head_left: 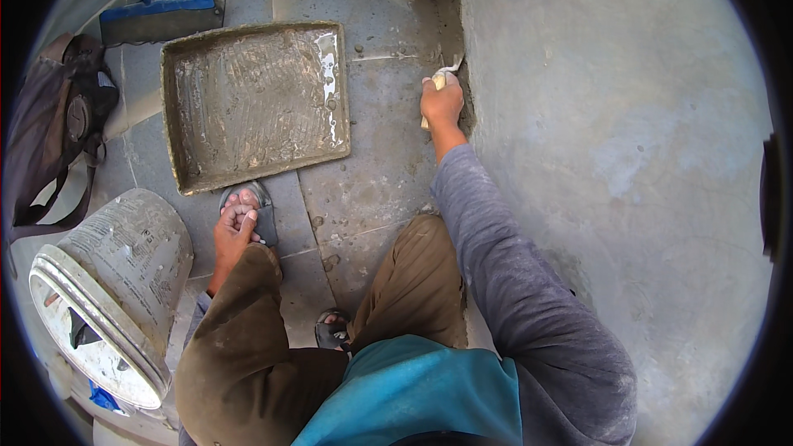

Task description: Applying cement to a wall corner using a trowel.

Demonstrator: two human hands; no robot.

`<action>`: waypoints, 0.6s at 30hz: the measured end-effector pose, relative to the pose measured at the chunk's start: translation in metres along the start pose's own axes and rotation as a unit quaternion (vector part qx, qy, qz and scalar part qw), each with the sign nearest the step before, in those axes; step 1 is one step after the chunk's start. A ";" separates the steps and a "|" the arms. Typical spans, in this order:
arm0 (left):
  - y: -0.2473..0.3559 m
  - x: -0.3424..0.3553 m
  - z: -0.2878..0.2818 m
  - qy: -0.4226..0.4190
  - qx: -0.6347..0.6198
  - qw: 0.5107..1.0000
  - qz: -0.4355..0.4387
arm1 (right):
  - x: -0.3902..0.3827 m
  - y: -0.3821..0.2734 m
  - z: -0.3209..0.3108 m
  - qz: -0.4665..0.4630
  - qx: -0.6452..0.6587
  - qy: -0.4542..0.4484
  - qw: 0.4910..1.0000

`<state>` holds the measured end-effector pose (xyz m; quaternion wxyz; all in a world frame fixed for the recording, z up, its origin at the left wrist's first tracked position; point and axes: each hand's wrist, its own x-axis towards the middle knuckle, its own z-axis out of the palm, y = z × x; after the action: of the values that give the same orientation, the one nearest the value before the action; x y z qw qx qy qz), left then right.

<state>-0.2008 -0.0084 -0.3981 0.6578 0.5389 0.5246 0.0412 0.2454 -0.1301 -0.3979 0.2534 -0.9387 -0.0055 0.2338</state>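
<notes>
My right hand (443,102) is closed around the pale handle of a trowel (439,81), low at the foot of the grey plastered wall (611,116). The trowel's bent metal shank shows past my fingers; its blade is hardly visible. Along the wall's base runs a dark, wet strip of mortar (439,12). My left hand (235,235) is beside my left knee, fingers curled in, with nothing seen in it. Just beyond that hand lies a shallow rectangular tray (256,103), smeared with wet grey mortar and holding a little shiny water along its right side.
A wide blue-edged scraper (161,18) with an orange handle lies beyond the tray. At the left are a dark backpack (70,111) and a white bucket (128,252) tipped on its side. Mortar crumbs dot the grey floor tiles (376,124).
</notes>
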 end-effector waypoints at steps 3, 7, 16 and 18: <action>0.009 -0.001 0.003 -0.002 -0.015 1.000 -0.008 | -0.027 0.006 0.011 -0.126 -0.042 0.221 0.966; 0.005 0.009 0.000 -0.029 -0.046 0.999 -0.005 | -0.034 0.017 0.013 -0.063 -0.085 0.076 0.992; 0.029 0.037 -0.013 0.175 -0.237 0.954 -0.046 | -0.049 0.041 -0.026 -0.058 -0.094 0.088 0.990; 0.033 0.042 -0.022 0.187 -0.240 0.952 -0.040 | -0.062 0.046 -0.023 -0.087 -0.019 0.134 0.987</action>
<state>-0.1817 0.0455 -0.3975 0.6592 0.3261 0.6340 0.2391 0.1951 -0.1886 -0.3753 0.2536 -0.9621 -0.0573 0.0825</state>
